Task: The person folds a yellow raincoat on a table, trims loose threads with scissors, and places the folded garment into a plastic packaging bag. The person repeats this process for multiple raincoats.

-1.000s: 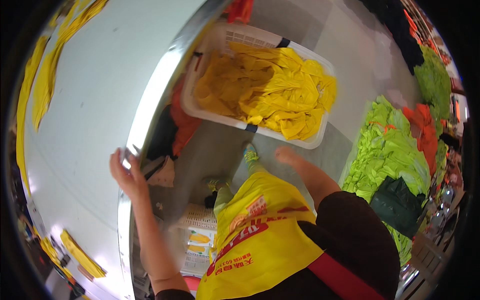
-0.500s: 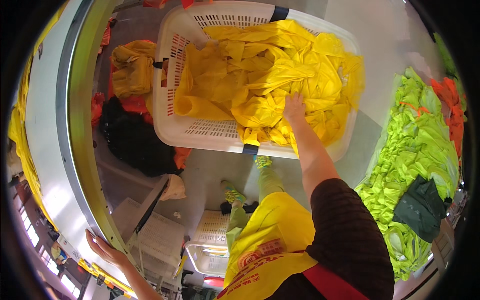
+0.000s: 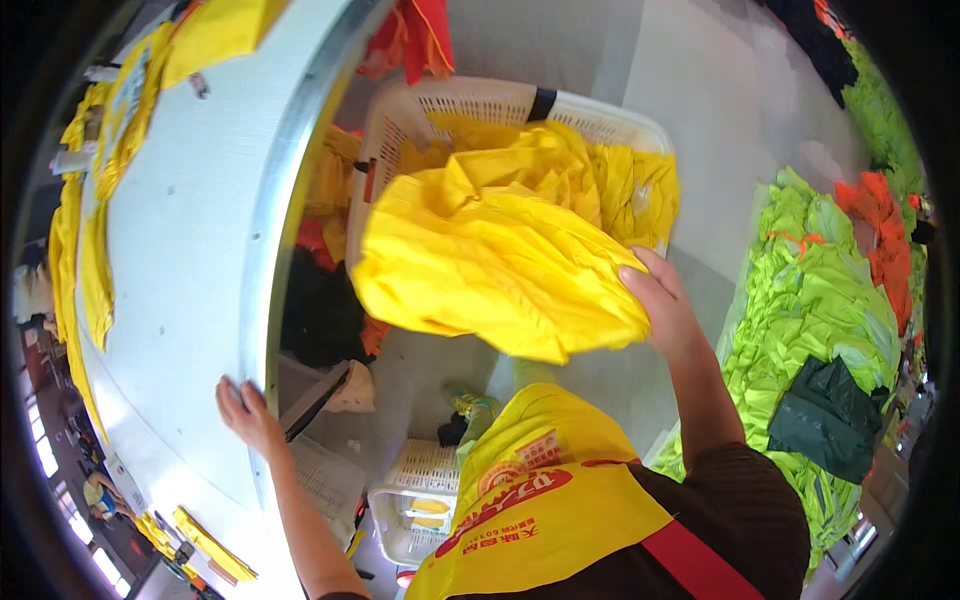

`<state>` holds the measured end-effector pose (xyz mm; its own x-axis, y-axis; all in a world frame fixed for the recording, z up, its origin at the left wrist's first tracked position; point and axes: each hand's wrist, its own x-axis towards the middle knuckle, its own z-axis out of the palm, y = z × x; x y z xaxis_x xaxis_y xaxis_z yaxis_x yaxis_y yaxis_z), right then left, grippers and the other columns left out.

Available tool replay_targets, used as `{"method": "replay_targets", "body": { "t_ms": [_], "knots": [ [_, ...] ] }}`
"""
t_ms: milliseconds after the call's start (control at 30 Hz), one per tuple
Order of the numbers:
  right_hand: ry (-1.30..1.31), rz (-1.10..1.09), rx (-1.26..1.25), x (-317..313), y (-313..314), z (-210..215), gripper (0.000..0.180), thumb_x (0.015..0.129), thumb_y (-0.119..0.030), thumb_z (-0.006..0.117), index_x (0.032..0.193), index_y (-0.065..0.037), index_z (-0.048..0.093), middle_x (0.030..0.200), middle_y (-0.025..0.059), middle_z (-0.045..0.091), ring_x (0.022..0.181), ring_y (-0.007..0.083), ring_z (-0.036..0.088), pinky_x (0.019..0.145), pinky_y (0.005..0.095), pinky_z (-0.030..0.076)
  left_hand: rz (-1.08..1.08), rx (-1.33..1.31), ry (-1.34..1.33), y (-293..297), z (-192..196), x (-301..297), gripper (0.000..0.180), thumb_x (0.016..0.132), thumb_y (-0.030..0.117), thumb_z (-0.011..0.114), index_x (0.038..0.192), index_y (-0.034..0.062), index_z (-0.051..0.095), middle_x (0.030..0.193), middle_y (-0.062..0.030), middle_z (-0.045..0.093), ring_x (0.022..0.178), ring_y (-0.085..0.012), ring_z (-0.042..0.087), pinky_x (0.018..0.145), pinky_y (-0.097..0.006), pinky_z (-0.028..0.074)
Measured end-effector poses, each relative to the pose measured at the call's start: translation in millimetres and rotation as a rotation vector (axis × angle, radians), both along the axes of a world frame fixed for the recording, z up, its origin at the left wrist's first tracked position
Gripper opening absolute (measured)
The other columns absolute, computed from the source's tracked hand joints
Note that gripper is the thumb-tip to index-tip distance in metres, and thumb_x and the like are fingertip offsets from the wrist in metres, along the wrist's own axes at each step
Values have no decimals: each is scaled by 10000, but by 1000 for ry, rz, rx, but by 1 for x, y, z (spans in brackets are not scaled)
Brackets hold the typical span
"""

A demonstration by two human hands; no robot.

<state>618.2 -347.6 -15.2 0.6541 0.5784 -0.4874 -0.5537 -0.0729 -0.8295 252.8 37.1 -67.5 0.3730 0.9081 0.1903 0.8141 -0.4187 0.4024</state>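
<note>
Now that the right hand (image 3: 665, 300) grips cloth (image 3: 480, 260) lifted above the basket (image 3: 615, 113), the left hand (image 3: 252, 418) rests loosely on the table (image 3: 190, 270).

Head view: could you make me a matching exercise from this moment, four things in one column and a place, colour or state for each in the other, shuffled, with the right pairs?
Things
1. Left hand
2. Right hand
3. Dark green bundle
4. Large basket

Places, colours, states
A. Fingers closed on yellow fabric
B. White, with slotted walls
C. At the edge of the table
D. Lying on the lime-green pile

Pairs: 1-C, 2-A, 3-D, 4-B
</note>
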Motion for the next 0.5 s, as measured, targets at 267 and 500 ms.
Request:
{"method": "replay_targets", "body": {
  "t_ms": [267,500],
  "knots": [
    [-1055,617,629,-155,67,144,151,865,-132,549,833,-32,440,654,123,436,584,309,507,476,368,386,-525,-1185,-1261,-135,143,8,774,838,538,493,1342,-25,324,1360,-165,386,1250,-251,387,1008,-375,336],
    [-967,1451,950,-323,103,137,124,773,-144,538,848,-45,534,787,140,576,752,309,580,683,383,445,-320,-1458,-834,-185,195,-42,478,793,67,573,1244,-10,437,1126,-110,578,1042,-242,566,917,-326,445]
  ]
}}
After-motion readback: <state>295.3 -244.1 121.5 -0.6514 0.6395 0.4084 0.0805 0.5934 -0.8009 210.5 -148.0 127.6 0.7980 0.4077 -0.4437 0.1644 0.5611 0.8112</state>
